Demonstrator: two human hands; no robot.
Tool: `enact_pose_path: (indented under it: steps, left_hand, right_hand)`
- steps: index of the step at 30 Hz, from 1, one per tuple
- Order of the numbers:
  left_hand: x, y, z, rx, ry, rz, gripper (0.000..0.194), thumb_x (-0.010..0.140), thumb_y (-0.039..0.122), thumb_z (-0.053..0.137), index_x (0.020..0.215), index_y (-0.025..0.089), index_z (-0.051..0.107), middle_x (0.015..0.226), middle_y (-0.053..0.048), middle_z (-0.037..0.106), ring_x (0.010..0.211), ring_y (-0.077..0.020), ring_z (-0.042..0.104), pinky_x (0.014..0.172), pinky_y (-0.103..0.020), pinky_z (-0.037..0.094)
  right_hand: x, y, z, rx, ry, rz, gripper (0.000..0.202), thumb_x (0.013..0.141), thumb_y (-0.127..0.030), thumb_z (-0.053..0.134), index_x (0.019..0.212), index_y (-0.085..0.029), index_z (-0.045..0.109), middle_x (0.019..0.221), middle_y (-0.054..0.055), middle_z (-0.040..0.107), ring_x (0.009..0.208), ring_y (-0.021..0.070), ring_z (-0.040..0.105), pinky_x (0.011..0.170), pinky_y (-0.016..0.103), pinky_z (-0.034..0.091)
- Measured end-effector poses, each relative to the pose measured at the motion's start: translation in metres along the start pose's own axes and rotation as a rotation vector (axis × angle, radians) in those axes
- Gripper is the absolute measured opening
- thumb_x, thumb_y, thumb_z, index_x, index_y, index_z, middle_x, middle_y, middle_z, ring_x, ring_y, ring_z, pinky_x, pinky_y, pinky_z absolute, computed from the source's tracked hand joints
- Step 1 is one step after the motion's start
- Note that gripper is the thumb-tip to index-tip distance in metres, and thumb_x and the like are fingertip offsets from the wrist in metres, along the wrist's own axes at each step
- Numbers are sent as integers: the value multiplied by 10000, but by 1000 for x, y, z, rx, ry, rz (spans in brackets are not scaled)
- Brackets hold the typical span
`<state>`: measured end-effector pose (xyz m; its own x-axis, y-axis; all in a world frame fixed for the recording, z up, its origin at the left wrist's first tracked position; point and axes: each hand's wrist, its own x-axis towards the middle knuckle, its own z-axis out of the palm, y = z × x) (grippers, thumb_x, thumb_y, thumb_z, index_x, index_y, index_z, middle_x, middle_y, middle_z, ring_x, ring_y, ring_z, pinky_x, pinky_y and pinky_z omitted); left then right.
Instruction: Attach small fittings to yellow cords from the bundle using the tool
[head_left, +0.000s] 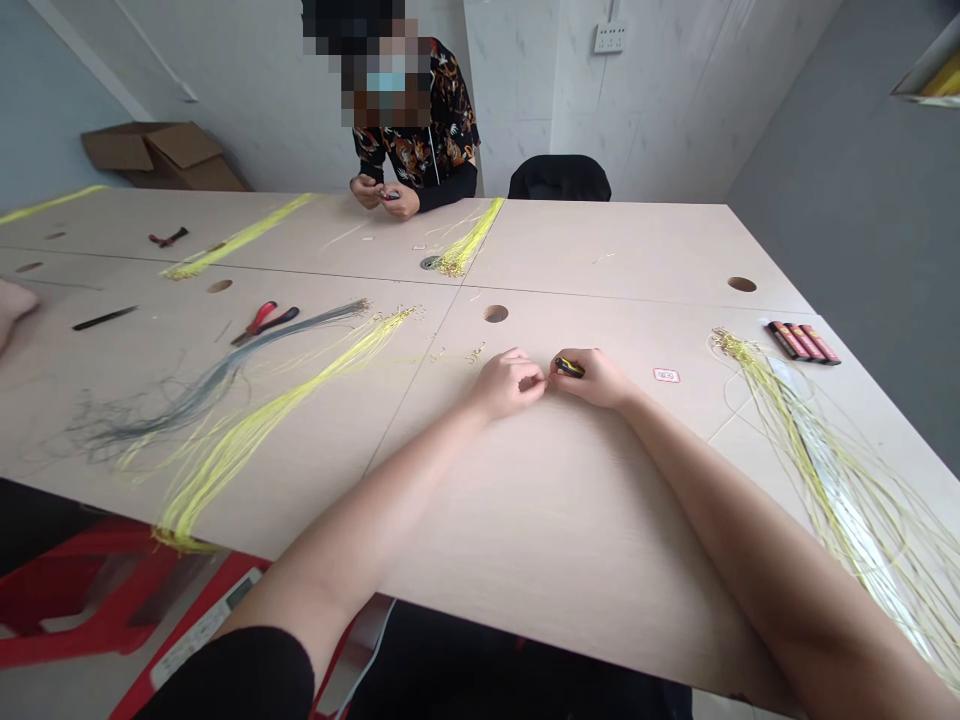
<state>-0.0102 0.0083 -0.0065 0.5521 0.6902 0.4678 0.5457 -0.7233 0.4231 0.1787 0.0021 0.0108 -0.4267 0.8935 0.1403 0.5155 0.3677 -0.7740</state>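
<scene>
My left hand [510, 385] is closed in a pinch above the table [510, 480]; what its fingertips hold is too small to make out. Touching or nearly touching it, my right hand [592, 377] is wrapped round a small black and yellow tool [569, 367]. Small gold hooks [477, 352] lie just beyond my left hand. A bundle of yellow strands [289, 408] stretches over the table to the left, beside a grey bundle [217, 375]. To the right lies another yellow bundle [799, 440], and a small red-edged label [666, 376] is near my right hand.
Red-handled pliers [264, 322] and a black pointed tool [105, 318] lie at the left. Red cylinders [804, 342] sit at the right. Across the table a person [442, 110] holds a small tool, near more yellow bundles [474, 238]. Another person's hand [13, 303] shows at the left edge.
</scene>
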Motion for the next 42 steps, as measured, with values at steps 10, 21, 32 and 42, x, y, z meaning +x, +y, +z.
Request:
enact_pose_path:
  steps: [10,21,32,42]
  left_hand:
    - [0,0,0,-4,-4,-7,126,751,167,570,632,189,605,614,-7,607,741,-160,567,644,-263,441]
    - [0,-1,1,-6,2,-12,119,750,174,575,638,187,612,630,-10,619,751,-160,572,645,-265,438]
    - [0,0,1,-11,15,-28,124,743,174,582,621,187,598,604,-4,603,743,-159,566,623,-256,424]
    - [1,2,-1,3,85,-87,151,764,187,567,615,193,589,650,8,657,732,-155,547,661,-269,428]
  right_hand:
    - [0,0,0,-17,-7,-3,148,689,-275,472,706,-152,552,650,-4,522,615,103,431,590,228,334]
    - [1,1,0,-35,-9,9,163,688,-293,477,718,-154,557,668,3,541,631,112,446,604,234,342]
    - [1,1,0,-33,9,6,197,699,-290,476,768,-149,596,671,6,562,613,110,451,598,238,340]
    - [1,5,-4,17,28,36,216,703,-290,483,784,-142,618,631,-11,511,589,100,409,580,241,316]
